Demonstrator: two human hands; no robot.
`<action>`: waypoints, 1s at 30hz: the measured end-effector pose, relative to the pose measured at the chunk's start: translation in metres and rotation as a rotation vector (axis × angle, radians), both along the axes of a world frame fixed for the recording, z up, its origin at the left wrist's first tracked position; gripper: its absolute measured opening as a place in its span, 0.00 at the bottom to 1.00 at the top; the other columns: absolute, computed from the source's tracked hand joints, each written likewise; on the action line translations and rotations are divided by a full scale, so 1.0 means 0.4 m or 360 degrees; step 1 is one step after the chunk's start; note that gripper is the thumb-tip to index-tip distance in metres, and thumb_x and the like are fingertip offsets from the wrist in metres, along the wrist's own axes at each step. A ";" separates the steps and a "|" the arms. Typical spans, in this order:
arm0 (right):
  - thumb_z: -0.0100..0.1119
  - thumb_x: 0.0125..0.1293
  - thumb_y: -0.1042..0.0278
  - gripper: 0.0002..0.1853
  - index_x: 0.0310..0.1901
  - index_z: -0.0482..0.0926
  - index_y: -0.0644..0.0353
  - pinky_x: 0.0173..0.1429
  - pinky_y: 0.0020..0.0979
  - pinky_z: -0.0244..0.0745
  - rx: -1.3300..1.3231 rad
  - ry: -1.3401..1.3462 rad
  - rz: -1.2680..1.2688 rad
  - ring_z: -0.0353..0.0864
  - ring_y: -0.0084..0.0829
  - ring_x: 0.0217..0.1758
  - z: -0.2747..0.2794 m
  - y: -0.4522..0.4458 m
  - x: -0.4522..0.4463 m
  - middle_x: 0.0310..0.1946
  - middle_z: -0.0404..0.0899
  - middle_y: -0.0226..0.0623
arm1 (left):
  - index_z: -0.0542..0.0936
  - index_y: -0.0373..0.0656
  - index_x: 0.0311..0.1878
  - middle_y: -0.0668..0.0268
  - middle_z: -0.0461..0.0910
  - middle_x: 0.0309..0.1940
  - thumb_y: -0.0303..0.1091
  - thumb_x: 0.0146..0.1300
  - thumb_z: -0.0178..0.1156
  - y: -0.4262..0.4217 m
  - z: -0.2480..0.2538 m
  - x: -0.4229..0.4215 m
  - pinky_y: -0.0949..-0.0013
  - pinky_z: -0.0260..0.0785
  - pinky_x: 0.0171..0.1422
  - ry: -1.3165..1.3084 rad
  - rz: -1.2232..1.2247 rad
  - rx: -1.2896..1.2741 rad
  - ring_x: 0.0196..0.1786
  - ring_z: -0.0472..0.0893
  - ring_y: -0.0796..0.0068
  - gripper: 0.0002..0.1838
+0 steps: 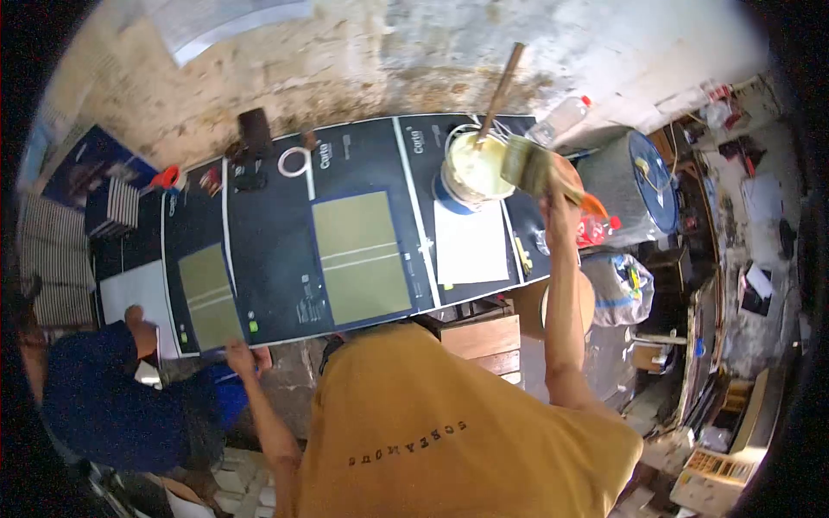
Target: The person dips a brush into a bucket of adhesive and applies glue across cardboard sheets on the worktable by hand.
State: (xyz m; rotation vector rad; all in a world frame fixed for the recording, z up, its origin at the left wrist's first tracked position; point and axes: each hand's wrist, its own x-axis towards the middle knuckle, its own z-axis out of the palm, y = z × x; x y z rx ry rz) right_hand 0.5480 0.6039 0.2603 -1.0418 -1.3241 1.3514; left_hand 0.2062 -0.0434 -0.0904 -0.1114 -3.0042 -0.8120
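My right hand (563,205) is raised over the right end of the table, closed around the handle of a wide paste brush (528,166). The brush, slightly blurred, is beside the rim of a bucket (466,192) of pale cream paste, in which a wooden stick (503,91) stands. At the front table edge, my left hand (243,356) has its fingers curled by the lower corner of a dark cover sheet with olive-grey boards (205,281); whatever they hold is hidden. Another such board-covered sheet (363,255) lies mid-table. A white sheet (471,246) lies below the bucket.
A co-worker in dark blue (121,397) is at the left, one hand (141,330) on a white sheet (138,298). A tape roll (294,162) and stacked books (112,207) are on the black table (268,250). Bottles (566,116) and a large drum (626,186) stand right.
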 end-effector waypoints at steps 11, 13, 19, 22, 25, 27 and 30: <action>0.70 0.59 0.56 0.18 0.35 0.83 0.67 0.38 0.37 0.77 0.0948 -0.1204 0.0311 0.84 0.40 0.28 -0.235 0.290 -0.160 0.26 0.82 0.51 | 0.78 0.36 0.47 0.52 0.80 0.35 0.45 0.72 0.55 -0.014 -0.025 0.496 0.56 0.70 0.43 -0.1166 0.0255 0.0538 0.37 0.78 0.52 0.18; 0.70 0.58 0.56 0.18 0.35 0.83 0.67 0.39 0.38 0.78 0.0876 -0.1204 0.0420 0.86 0.42 0.30 -0.288 0.316 -0.166 0.27 0.83 0.52 | 0.78 0.36 0.47 0.52 0.80 0.36 0.44 0.72 0.55 0.004 -0.010 0.490 0.57 0.70 0.43 -0.1196 0.0276 0.0609 0.37 0.78 0.53 0.18; 0.70 0.57 0.54 0.21 0.35 0.82 0.69 0.38 0.41 0.78 0.0904 -0.1407 0.0517 0.86 0.45 0.31 -0.298 0.377 -0.147 0.25 0.82 0.54 | 0.78 0.36 0.49 0.54 0.81 0.37 0.42 0.72 0.56 0.030 0.011 0.448 0.59 0.71 0.43 -0.1197 0.0264 0.0722 0.37 0.79 0.57 0.16; 0.67 0.62 0.49 0.24 0.32 0.83 0.70 0.32 0.38 0.74 0.0985 -0.1278 0.0458 0.81 0.35 0.26 -0.189 0.382 -0.120 0.21 0.81 0.47 | 0.78 0.36 0.49 0.55 0.81 0.38 0.41 0.72 0.57 0.049 0.018 0.422 0.60 0.72 0.43 -0.1179 0.0240 0.0766 0.38 0.79 0.59 0.16; 0.63 0.67 0.46 0.28 0.26 0.79 0.70 0.28 0.33 0.71 0.0815 -0.1332 0.0501 0.75 0.28 0.20 -0.048 0.360 -0.107 0.17 0.76 0.39 | 0.78 0.36 0.50 0.56 0.81 0.39 0.40 0.71 0.58 0.062 0.022 0.384 0.61 0.73 0.42 -0.1162 0.0194 0.0806 0.38 0.80 0.60 0.15; 0.62 0.65 0.41 0.32 0.26 0.79 0.71 0.31 0.41 0.73 0.0836 -0.1304 0.0462 0.81 0.41 0.24 0.026 0.317 -0.112 0.19 0.78 0.50 | 0.78 0.36 0.51 0.57 0.81 0.39 0.39 0.71 0.58 0.078 0.027 0.356 0.61 0.73 0.42 -0.1160 0.0153 0.0828 0.38 0.80 0.62 0.15; 0.60 0.66 0.37 0.34 0.31 0.78 0.72 0.35 0.45 0.75 0.0759 -0.1304 0.0531 0.85 0.52 0.29 0.003 0.308 -0.137 0.22 0.80 0.57 | 0.78 0.36 0.51 0.58 0.81 0.40 0.38 0.71 0.59 0.093 0.033 0.326 0.63 0.74 0.42 -0.1157 0.0096 0.0851 0.38 0.80 0.64 0.15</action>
